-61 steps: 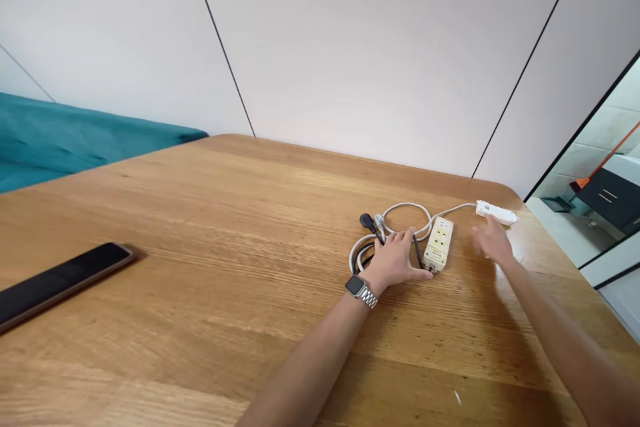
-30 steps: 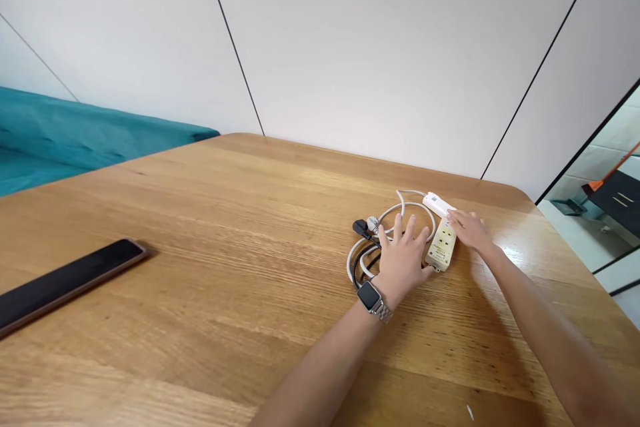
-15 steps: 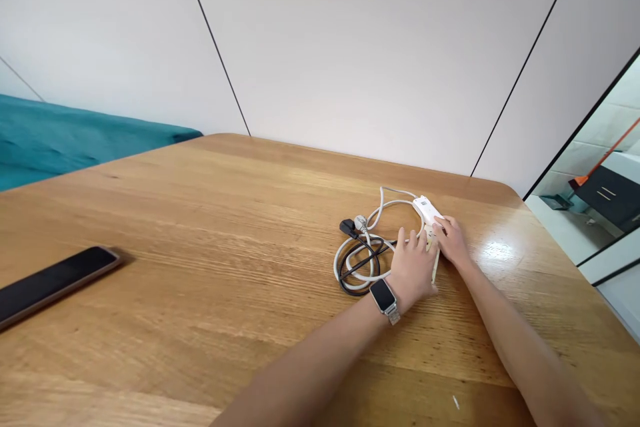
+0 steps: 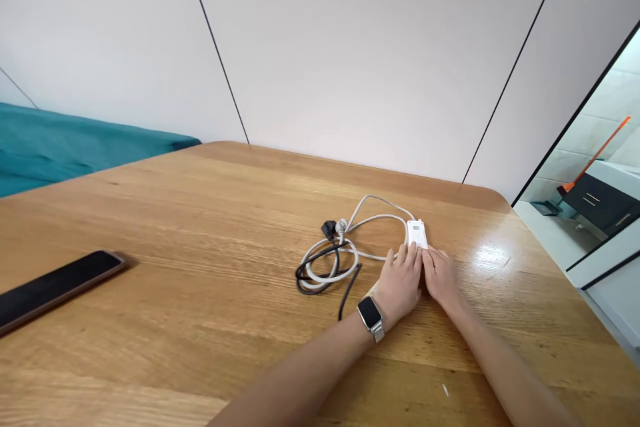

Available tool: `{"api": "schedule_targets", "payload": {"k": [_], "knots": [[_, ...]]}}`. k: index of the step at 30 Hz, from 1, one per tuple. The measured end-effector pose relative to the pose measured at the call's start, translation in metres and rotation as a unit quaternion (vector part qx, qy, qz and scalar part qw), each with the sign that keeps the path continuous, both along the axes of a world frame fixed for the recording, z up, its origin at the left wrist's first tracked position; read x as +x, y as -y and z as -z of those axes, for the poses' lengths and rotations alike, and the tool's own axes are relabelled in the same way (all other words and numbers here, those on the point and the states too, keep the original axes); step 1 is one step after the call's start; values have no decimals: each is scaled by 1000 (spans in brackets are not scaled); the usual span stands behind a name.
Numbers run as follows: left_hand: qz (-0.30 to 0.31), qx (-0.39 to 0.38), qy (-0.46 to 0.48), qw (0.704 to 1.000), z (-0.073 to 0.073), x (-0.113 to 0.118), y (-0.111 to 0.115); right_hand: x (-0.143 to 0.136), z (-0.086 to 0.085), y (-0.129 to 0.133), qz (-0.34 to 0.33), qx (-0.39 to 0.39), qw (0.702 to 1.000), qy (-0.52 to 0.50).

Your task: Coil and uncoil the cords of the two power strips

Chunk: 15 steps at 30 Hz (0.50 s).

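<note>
A white power strip (image 4: 417, 232) lies on the wooden table, its far end showing beyond my fingers and the rest hidden under my hands. My left hand (image 4: 399, 280), with a smartwatch (image 4: 370, 313) on its wrist, is closed over the near part from the left. Against the right side rests my right hand (image 4: 442, 276), fingers bent round the strip and touching the left hand. A thin cream edge shows beside the left wrist. Left of the hands lies a loose coil of white cable (image 4: 357, 260) and black cable (image 4: 300, 277), with a black plug (image 4: 329, 228) and a grey plug (image 4: 341, 226).
A dark phone-like device (image 4: 55, 287) lies at the left of the wooden table (image 4: 210, 267). Behind the table stands a white panelled wall (image 4: 350, 67), with a teal seat (image 4: 90, 144) at left. An orange-handled broom (image 4: 600, 150) shows through the doorway at right.
The white strip has turned straighter and come toward me. My left hand has shifted left and its fingers now lie closer together, while the right hand moved nearer to it. The cable coil slid left.
</note>
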<state>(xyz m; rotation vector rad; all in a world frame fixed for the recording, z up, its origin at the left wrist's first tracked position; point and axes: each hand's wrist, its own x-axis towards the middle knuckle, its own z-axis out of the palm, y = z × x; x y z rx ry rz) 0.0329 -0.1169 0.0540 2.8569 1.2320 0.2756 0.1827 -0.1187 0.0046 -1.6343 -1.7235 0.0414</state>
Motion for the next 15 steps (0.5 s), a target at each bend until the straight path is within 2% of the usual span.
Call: {"api": "schedule_targets", "payload": {"k": [3, 7, 10, 15], "knots": [[66, -12, -2, 998, 8, -8, -17, -5, 1, 8, 1, 6, 999, -49], [133, 6, -14, 991, 8, -24, -34, -5, 4, 6, 43, 9, 978, -205], [131, 19, -21, 991, 5, -29, -38, -2, 6, 2, 52, 22, 967, -250], [100, 20, -40, 994, 2, -29, -43, 0, 5, 1, 45, 12, 970, -238]]}}
